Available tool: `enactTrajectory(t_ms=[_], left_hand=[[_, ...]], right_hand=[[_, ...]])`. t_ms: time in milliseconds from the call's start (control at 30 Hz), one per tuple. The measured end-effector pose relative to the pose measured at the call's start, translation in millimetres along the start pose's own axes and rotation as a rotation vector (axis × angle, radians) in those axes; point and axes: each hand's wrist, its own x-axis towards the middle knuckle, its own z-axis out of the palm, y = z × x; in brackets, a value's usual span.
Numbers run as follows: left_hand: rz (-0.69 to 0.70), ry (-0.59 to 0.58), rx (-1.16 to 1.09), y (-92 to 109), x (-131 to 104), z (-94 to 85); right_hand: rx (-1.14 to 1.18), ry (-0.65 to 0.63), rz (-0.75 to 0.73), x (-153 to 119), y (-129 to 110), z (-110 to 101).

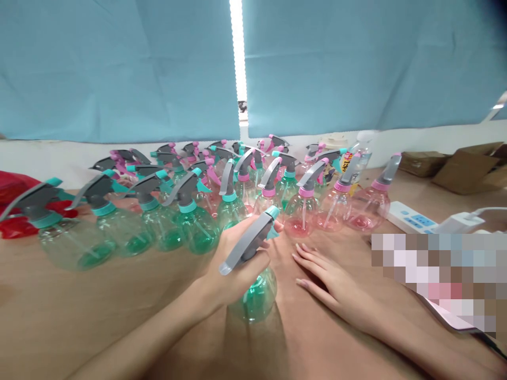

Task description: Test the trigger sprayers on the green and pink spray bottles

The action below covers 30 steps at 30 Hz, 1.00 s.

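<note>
My left hand [237, 264] is wrapped round the neck of a green spray bottle [255, 301], just below its grey trigger head with a teal nozzle. The bottle is upright near the middle of the view, its nozzle pointing up and to the right. To its right, my right hand [327, 277] lies flat on the wooden table [178, 327] with fingers spread, holding nothing. Behind both hands stand several green bottles [200, 232] with teal collars and several pink bottles [303, 214] with pink collars, all with grey trigger heads.
Red plastic [16, 227] lies at the far left. On the right are a white power strip [410, 216] with a plug, a blurred-out device and cardboard boxes [463, 169]. A clear bottle [362, 150] stands behind the pink ones, before a blue curtain [336, 68].
</note>
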Motion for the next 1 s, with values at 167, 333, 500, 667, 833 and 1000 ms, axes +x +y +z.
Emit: enactTrajectory(t_ms=[167,333,500,667,833,1000], left_hand=[[0.007,-0.002,0.016,0.9,2.5,-3.4],[-0.037,0.008,0.029,3.1,1.9,-2.6],[-0.058,0.006,0.063,3.8,2.4,-2.0],[-0.058,-0.007,0.088,3.3,3.2,-3.1],[-0.010,-0.012,0.079,3.3,4.0,-3.8],[-0.012,-0.011,0.043,1.5,3.5,-1.8]], right_hand=[[-0.027,-0.025,0.005,-0.7,0.0,-0.4],[-0.011,-0.004,0.002,-1.3,1.6,0.9],[0.004,0.006,0.000,-1.2,1.5,1.1],[-0.020,-0.016,0.003,-0.9,0.8,0.0],[-0.036,-0.045,0.006,-0.2,0.9,-0.9],[-0.029,-0.050,0.025,-0.5,-0.3,-1.9]])
